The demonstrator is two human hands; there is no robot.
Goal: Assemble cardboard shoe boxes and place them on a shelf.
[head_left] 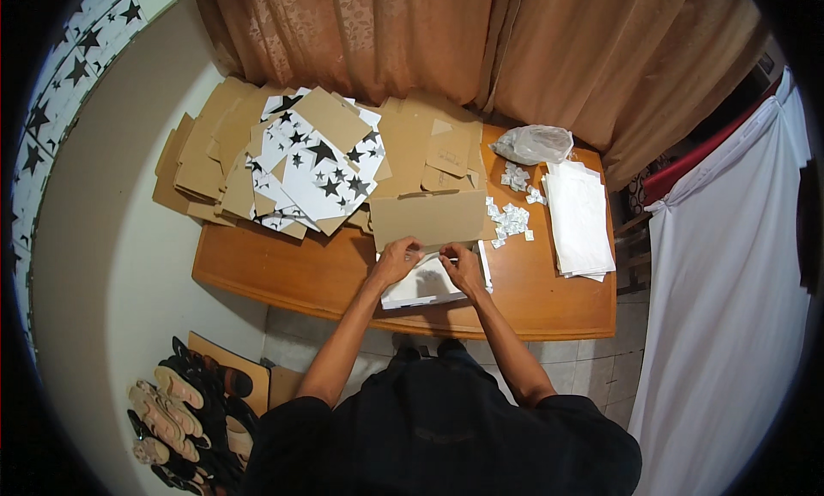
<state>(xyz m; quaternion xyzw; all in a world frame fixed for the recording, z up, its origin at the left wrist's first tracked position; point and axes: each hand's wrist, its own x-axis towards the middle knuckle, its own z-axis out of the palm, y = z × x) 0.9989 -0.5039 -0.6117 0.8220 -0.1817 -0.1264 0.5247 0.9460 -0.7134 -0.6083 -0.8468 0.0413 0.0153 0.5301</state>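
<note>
A shallow cardboard box [427,305] with white outer sides lies at the table's front edge, its plain brown lid [429,221] raised away from me. White paper [421,288] lines the inside, with a shadow across it. Over the box's far left part is my left hand [401,259], its fingers curled together. My right hand [463,267] mirrors it at the far right part, fingers likewise bent inward. The fingertips of both hands come close to each other near the lid's fold. Whatever they pinch there is too small to make out.
Flat brown cardboard pieces [202,166] and star-printed box blanks [322,166] pile up at the table's left. To the right are small white packets [512,221], a clear plastic bag [534,142] and a stack of white sheets [579,221]. Shoes [180,410] stand at the lower left.
</note>
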